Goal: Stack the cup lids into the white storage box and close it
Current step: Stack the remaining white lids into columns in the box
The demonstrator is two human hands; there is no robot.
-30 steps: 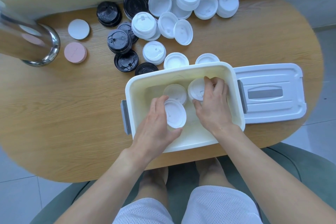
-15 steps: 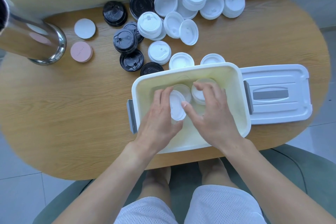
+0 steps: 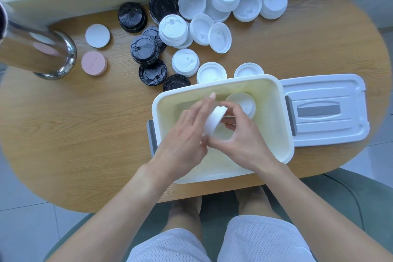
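— Since a moment ago, what has moved?

— Both hands have come together over the middle of the box (image 3: 286, 134). The white lid that lay flat under the left hand (image 3: 187, 132) is now tipped up on edge, a small stack of lids (image 3: 213, 120) held between the two hands.

— How do the hands hold it?

— Left fingers lie nearly straight along the stack's left face, thumb under it. The right hand (image 3: 242, 134) is curled, forefinger and thumb pinching the stack's far and near edges. Whether the stack touches the box floor I cannot tell.

— And inside the box?

— Beyond the right fingers another white lid (image 3: 244, 102) lies flat on the bottom.

— Elsewhere on the bench (image 3: 85, 134)?

— Past the hands, behind the box, loose white lids (image 3: 185, 65) and, left of those, black lids (image 3: 144, 49). Right of the right hand, touching the box's end, the box cover (image 3: 323, 110) lies flat, off the box. Far left of the left hand stand a steel cup (image 3: 42, 53), a white disc (image 3: 97, 35) and a pink disc (image 3: 94, 63).
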